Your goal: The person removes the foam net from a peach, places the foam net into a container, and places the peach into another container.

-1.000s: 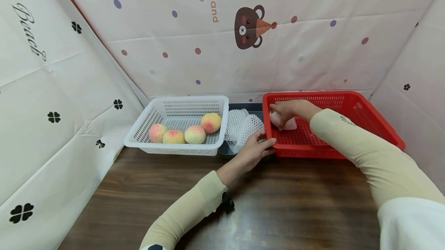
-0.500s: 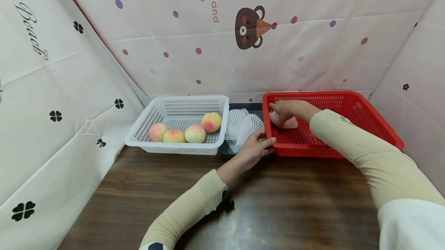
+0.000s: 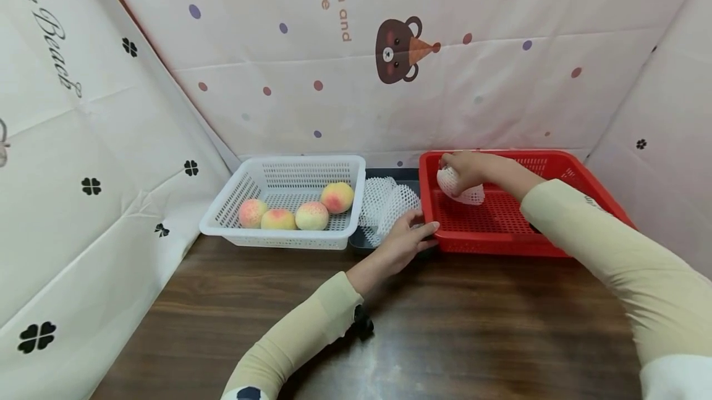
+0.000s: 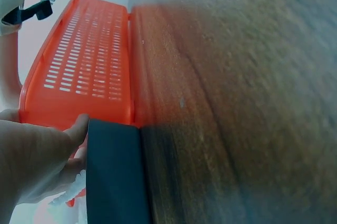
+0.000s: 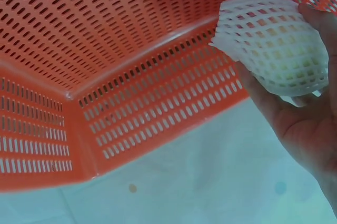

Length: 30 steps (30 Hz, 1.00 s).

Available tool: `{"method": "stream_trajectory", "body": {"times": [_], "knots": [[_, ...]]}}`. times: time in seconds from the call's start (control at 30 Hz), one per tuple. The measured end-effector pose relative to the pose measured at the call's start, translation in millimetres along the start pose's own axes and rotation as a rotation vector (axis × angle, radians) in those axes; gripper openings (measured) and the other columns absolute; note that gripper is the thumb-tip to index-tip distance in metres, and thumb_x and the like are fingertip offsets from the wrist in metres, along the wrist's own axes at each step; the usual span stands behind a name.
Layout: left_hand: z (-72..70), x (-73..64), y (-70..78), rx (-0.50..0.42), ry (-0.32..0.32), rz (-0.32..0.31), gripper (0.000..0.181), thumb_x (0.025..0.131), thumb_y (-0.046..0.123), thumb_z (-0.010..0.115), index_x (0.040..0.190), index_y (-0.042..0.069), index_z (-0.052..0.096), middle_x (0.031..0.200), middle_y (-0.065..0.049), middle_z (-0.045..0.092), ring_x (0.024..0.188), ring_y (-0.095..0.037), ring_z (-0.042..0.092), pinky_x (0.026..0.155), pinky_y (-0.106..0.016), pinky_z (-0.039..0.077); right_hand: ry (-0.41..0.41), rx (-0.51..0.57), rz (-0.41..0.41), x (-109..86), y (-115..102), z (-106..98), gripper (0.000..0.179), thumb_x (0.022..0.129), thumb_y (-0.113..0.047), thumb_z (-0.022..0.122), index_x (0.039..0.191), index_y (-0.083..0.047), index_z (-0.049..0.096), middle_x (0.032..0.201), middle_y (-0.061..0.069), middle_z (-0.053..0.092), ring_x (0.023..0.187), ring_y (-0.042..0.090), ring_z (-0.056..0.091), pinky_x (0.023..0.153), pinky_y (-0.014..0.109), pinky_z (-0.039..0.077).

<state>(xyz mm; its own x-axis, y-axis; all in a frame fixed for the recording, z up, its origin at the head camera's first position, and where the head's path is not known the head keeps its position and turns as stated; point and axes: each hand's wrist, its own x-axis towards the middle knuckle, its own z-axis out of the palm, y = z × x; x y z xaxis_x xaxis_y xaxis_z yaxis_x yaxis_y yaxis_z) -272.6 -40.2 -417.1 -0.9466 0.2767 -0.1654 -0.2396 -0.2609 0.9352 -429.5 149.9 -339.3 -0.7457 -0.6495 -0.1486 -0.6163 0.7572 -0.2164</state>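
In the head view, my right hand [image 3: 469, 171] grips a peach wrapped in a white foam net [image 3: 447, 185] above the left part of the red basket [image 3: 478, 244]. Through the mesh of the foam net [image 5: 276, 45] in the right wrist view, yellow and reddish fruit shows. One end of the net hangs loose past the fingers. My left hand [image 3: 402, 242] holds the red basket's near left corner, its thumb on the outer wall. More white foam nets [image 3: 396, 202] lie beside that hand in a dark tray [image 3: 408, 174], partly hidden by it.
A white basket [image 3: 283, 234] with several bare peaches [image 3: 313, 215] stands left of the tray. All containers sit along the patterned cloth wall [image 3: 311, 109] at the back of the dark wooden table [image 3: 423, 319]. Cloth also hangs at both sides.
My right hand has lifted the net-wrapped peach a little and moved it slightly right, away from the red basket's left wall. The left hand stays at the corner.
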Motion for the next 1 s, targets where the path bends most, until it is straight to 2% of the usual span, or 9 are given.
{"method": "stream_trajectory", "body": {"times": [0.17,0.4,0.6,0.8,1.0], "knots": [[-0.7,0.9,-4.3,-0.026,0.010,0.012,0.046,0.099,0.008,0.064,0.142,0.001,0.047,0.147,-0.021,0.045,0.136,-0.040,0.049,0.103,-0.046,0.051,0.063,0.069,0.018,-13.5,-5,-6,0.071,0.078,-0.019,0.085,0.135,0.001,0.048,0.116,0.022,0.061,0.098,0.033,0.061,0.081,0.050,0.058],[-0.1,0.1,-6.7,-0.037,0.024,0.037,0.041,0.100,0.009,0.063,0.138,0.004,0.051,0.141,-0.016,0.052,0.123,-0.029,0.059,0.103,-0.047,0.051,0.162,0.133,0.006,-35.5,-22,-15,0.073,0.079,-0.017,0.084,0.138,0.003,0.046,0.122,0.025,0.060,0.097,0.035,0.063,0.078,0.050,0.060],[2.1,-1.0,-9.4,-0.061,0.009,0.049,0.050,0.101,0.007,0.062,0.146,0.000,0.044,0.148,-0.022,0.046,0.137,-0.040,0.047,0.107,-0.048,0.048,0.227,0.186,0.030,-55.6,-34,-19,0.076,0.077,-0.017,0.087,0.139,-0.001,0.047,0.123,0.024,0.061,0.097,0.034,0.064,0.076,0.049,0.062],[6.9,-3.6,-7.7,-0.121,0.062,0.023,0.046,0.099,0.006,0.064,0.144,0.004,0.051,0.139,-0.015,0.057,0.133,-0.036,0.053,0.108,-0.049,0.048,0.267,0.206,0.063,-75.1,-40,-25,0.078,0.075,-0.022,0.088,0.139,-0.002,0.047,0.125,0.023,0.060,0.102,0.036,0.063,0.076,0.050,0.062],[11.2,-4.1,-5.9,-0.197,0.116,-0.006,0.050,0.098,0.007,0.066,0.145,0.005,0.052,0.147,-0.019,0.053,0.136,-0.039,0.050,0.111,-0.051,0.044,0.313,0.224,0.072,-94.2,-40,-26,0.078,0.072,-0.022,0.091,0.135,-0.004,0.049,0.125,0.020,0.059,0.105,0.036,0.062,0.075,0.050,0.062]]}}
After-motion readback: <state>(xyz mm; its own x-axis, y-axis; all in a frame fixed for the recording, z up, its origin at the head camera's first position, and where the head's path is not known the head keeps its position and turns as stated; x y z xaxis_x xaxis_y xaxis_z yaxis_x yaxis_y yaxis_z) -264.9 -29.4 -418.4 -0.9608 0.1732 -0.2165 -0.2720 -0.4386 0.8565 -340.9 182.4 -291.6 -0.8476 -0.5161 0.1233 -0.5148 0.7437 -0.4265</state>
